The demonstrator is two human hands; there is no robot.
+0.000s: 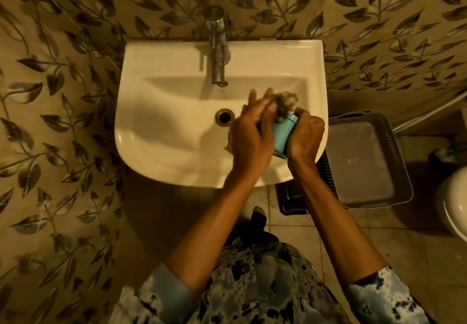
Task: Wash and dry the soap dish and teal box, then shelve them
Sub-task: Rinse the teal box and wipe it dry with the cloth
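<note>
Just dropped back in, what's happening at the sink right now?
A person stands at the white sink, gripping the teal box in the right hand over the basin. The left hand presses a dark patterned cloth against it. No water shows at the tap. A grey basket sits to the right.

sink: glossy white ceramic
tap: spotted shiny metal
teal box: smooth plastic
basket: grey perforated plastic
</note>
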